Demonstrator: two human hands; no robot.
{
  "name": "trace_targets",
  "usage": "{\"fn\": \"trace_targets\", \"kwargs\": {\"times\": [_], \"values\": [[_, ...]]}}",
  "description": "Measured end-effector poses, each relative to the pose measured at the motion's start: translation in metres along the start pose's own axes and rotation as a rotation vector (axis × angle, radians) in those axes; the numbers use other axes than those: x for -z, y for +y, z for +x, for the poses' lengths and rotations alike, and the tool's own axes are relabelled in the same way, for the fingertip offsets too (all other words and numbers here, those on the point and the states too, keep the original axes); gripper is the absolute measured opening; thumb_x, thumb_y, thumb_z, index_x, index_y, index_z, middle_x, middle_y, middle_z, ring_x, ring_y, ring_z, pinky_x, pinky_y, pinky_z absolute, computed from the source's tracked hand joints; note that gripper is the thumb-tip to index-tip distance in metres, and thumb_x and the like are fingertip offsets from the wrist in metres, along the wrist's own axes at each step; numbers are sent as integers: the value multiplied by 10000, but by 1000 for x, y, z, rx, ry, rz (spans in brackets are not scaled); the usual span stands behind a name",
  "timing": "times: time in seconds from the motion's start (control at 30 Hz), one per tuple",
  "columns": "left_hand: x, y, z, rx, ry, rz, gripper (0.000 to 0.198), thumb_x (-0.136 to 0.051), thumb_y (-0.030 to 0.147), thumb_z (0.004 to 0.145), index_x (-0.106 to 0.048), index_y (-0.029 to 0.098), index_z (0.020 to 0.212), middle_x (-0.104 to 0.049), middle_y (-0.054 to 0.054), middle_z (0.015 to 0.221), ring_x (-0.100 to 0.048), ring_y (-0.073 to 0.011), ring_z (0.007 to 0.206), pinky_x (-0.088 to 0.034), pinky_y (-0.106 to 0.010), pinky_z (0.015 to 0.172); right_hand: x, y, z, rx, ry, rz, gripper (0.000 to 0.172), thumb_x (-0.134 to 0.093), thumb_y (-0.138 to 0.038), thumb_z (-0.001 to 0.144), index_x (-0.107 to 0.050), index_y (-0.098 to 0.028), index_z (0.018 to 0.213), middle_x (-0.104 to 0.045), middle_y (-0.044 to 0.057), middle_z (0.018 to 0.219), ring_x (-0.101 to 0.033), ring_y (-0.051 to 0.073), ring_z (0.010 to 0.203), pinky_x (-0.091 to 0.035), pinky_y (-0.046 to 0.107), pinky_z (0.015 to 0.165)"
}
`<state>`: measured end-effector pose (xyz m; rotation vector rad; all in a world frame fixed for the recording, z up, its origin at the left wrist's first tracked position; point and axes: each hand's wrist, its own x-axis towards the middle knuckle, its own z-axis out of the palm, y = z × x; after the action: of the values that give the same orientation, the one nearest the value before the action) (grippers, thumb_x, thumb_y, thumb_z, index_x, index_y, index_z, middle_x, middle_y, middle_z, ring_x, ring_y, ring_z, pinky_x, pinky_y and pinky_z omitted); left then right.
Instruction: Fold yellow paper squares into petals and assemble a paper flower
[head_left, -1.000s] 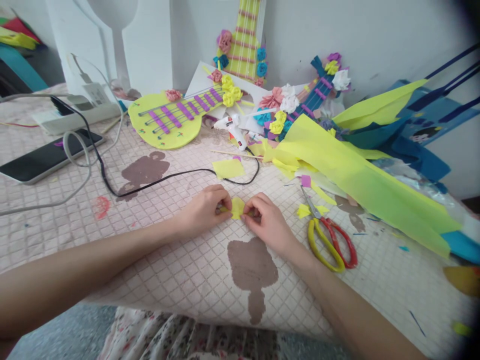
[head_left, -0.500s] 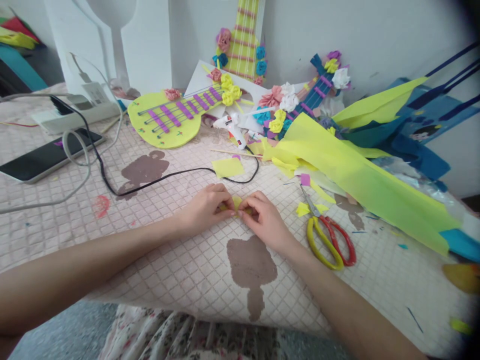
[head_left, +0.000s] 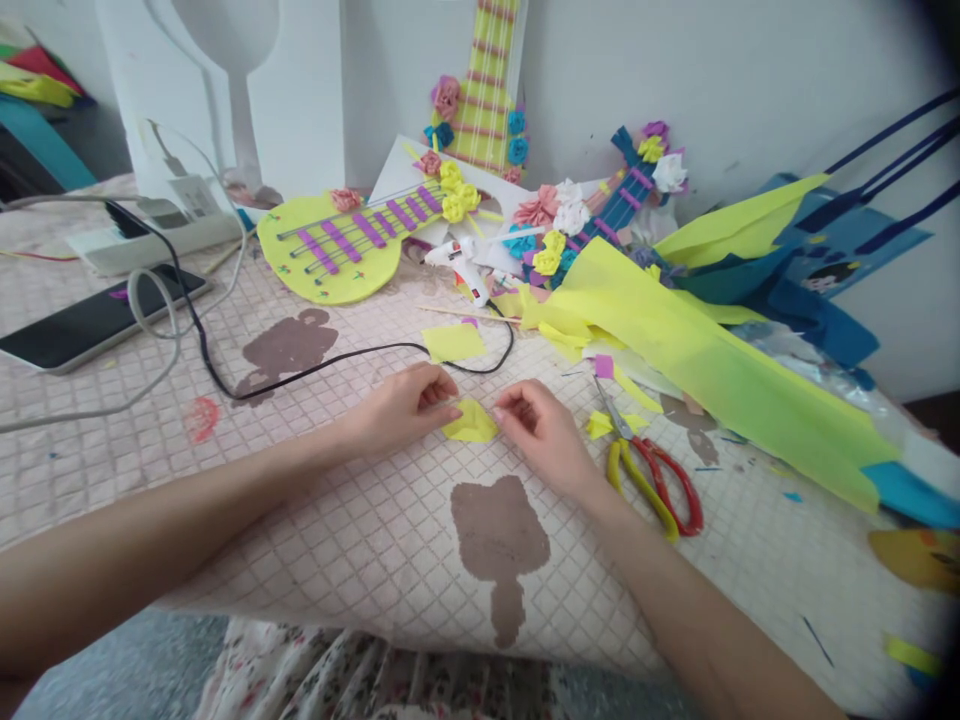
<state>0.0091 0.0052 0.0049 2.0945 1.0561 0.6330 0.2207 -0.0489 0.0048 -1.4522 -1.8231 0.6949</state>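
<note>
A small piece of yellow crepe paper [head_left: 471, 422] is between my two hands, just above the quilted cloth. My left hand [head_left: 409, 405] pinches its left edge between thumb and fingers. At its right edge are the pinched fingertips of my right hand [head_left: 544, 435], which seem to grip the corner. A flat yellow paper square [head_left: 454, 343] lies just beyond. Scissors with one yellow and one red handle [head_left: 652, 480] rest to the right of my right hand, their blades over yellow scraps [head_left: 600, 425].
Behind are a white glue gun [head_left: 461, 265], its black cord [head_left: 337, 358], a yellow paper guitar [head_left: 330, 265] and a blue one with paper flowers [head_left: 626, 205]. A long yellow crepe sheet [head_left: 697, 360] spreads at right. A phone [head_left: 90, 320] and power strip [head_left: 150, 240] lie left.
My hands have moved apart, the right one shifting to the right, so more of the yellow crepe paper shows between them. The camera view has shifted slightly.
</note>
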Motion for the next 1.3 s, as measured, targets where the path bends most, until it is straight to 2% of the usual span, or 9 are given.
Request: {"fn": "trace_targets", "kwargs": {"times": [0.17, 0.33, 0.5, 0.6, 0.7, 0.8, 1.0, 1.2, 1.3], "values": [[-9, 7, 2, -59, 39, 132, 138, -572, 270, 796, -599, 150, 858, -559, -55, 885, -546, -138, 713, -462, -277, 646, 0, 0, 2, 30, 49, -54, 48, -519, -217, 845, -562, -206, 863, -574, 35, 859, -544, 148, 720, -465, 303, 668], [-9, 9, 3, -19, 41, 72, 63, -595, 207, 749, -571, 149, 739, -550, -17, 761, -496, -105, 615, -404, -235, 560, -2, -1, 1, 4, 39, -40, 84, -529, -260, 855, -570, -201, 898, -586, 47, 884, -547, 157, 733, -465, 309, 669], [-1, 10, 6, 169, 61, -375, 161, -612, 289, 772, -523, 156, 755, -503, 33, 572, -444, -77, 496, -334, -206, 472, -1, -3, 2, -135, 64, 214, 212, -511, -369, 879, -550, -203, 1006, -605, 55, 932, -566, 163, 811, -471, 300, 698], [-3, 14, 5, 291, 8, -727, 180, -611, 296, 786, -491, 162, 790, -528, 37, 578, -483, -69, 499, -382, -206, 503, -5, -7, 2, -211, 7, 428, 267, -521, -429, 868, -562, -202, 1003, -606, 38, 903, -551, 138, 737, -465, 276, 653], [-7, 20, 1, 370, -83, -885, 189, -622, 285, 785, -483, 159, 805, -594, 12, 649, -552, -77, 575, -438, -219, 577, -8, -10, 1, -249, -23, 548, 237, -582, -424, 827, -577, -195, 888, -588, 7, 807, -513, 112, 644, -447, 261, 619], [-8, 23, -1, 319, -137, -792, 206, -627, 310, 792, -511, 148, 842, -581, 21, 651, -519, -69, 556, -411, -203, 537, -7, -11, 0, -283, -32, 579, 212, -623, -399, 795, -561, -196, 801, -568, -17, 717, -497, 104, 593, -422, 249, 569], [-4, 19, 0, 68, -28, -511, 244, -605, 343, 807, -569, 133, 926, -616, -34, 825, -559, -110, 717, -456, -235, 620, 1, -8, 0, -249, -223, 542, 188, -625, -369, 799, -558, -193, 802, -531, -42, 652, -462, 85, 535, -351, 226, 495], [-8, 17, 0, 82, -112, -486, 236, -616, 363, 795, -588, 130, 824, -590, -8, 675, -529, -92, 592, -413, -200, 512, 1, -10, 0, -170, -284, 370, 140, -607, -330, 810, -588, -192, 827, -568, -19, 711, -504, 107, 615, -397, 246, 559], [-9, 17, 0, 98, -116, -464, 227, -626, 346, 788, -590, 124, 757, -565, 2, 624, -496, -78, 552, -378, -182, 477, 1, -11, 0, -192, -272, 399, 168, -588, -358, 827, -586, -195, 865, -564, -22, 696, -486, 96, 574, -383, 232, 515]]}}
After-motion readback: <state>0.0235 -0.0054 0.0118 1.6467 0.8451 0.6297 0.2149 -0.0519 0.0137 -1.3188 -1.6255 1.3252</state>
